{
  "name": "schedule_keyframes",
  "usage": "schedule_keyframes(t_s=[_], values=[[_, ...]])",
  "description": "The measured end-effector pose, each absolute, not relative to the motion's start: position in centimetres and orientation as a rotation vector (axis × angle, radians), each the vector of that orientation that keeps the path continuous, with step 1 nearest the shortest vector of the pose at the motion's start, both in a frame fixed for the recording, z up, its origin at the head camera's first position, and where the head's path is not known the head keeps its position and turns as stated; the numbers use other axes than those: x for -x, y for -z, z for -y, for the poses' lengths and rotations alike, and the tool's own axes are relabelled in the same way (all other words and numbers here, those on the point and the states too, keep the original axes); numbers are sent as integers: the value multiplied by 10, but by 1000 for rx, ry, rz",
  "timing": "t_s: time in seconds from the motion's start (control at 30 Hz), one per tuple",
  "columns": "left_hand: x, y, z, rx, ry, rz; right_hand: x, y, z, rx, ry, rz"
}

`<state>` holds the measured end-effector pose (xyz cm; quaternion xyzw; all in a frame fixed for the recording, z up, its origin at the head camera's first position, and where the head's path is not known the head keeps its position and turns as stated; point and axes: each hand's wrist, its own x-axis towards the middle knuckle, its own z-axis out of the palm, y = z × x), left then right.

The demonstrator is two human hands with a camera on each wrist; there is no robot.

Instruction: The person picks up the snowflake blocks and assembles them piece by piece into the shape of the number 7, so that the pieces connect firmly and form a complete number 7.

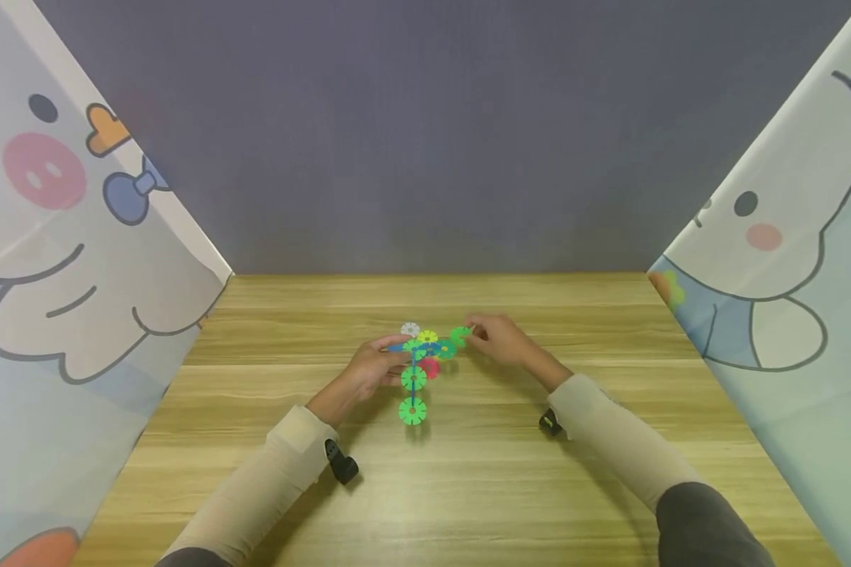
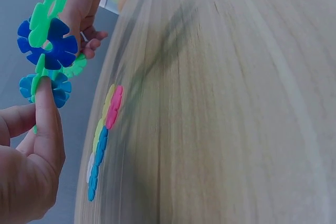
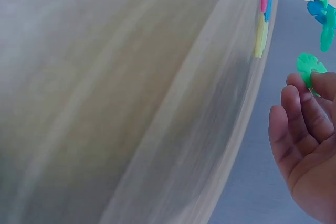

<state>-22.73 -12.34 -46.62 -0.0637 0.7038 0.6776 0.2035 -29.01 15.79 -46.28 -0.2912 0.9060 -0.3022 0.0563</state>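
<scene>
My left hand (image 1: 370, 372) pinches a joined string of green and blue notched plastic discs (image 1: 413, 379), held up over the table. Its green and blue pieces slot into each other crosswise, as the left wrist view shows with a dark blue disc (image 2: 59, 48). To the right, my right hand (image 1: 502, 340) holds a single green disc (image 1: 459, 336) between thumb and fingers. In the right wrist view this disc (image 3: 308, 64) is apart from the string, a short gap below a green piece (image 3: 327, 30).
Loose discs lie flat on the wooden table (image 1: 510, 472) beneath the hands: a white one (image 1: 410, 329), a yellow one (image 1: 428, 337), a pink one (image 1: 429, 368) and blue ones (image 2: 98, 163). A grey panel (image 1: 425, 157) stands behind, with cartoon-printed sides left and right.
</scene>
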Motion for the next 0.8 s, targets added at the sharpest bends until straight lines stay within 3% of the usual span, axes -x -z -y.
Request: schedule_keyframes(t_s=[0.8], values=[[229,465,128,212,-1904,-1976,275,461,-161,929,895,-2740]])
